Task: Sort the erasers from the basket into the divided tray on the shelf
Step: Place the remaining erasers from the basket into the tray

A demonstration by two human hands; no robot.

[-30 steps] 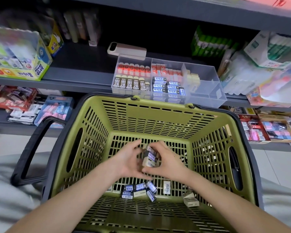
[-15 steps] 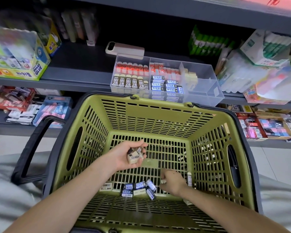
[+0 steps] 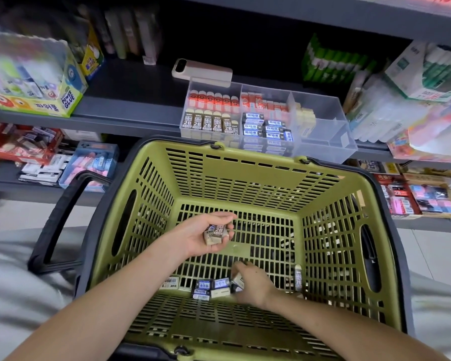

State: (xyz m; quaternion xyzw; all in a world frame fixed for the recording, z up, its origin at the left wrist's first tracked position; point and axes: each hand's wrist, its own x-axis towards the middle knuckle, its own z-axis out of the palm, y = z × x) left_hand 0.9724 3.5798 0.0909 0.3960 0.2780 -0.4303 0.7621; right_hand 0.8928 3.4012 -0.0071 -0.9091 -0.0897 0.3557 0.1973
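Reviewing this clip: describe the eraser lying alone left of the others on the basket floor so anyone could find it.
Look into the green basket, at the near edge of its floor, where the right hand reaches into a cluster of blue-labelled erasers. Just left of that cluster, apart from it, lies the lone eraser: its top face is white with a barcode, not blue.

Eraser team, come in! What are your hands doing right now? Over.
Left hand holds 2B erasers inside the basket. Right hand pinches a loose eraser on basket floor. Nothing blocking the divided tray.
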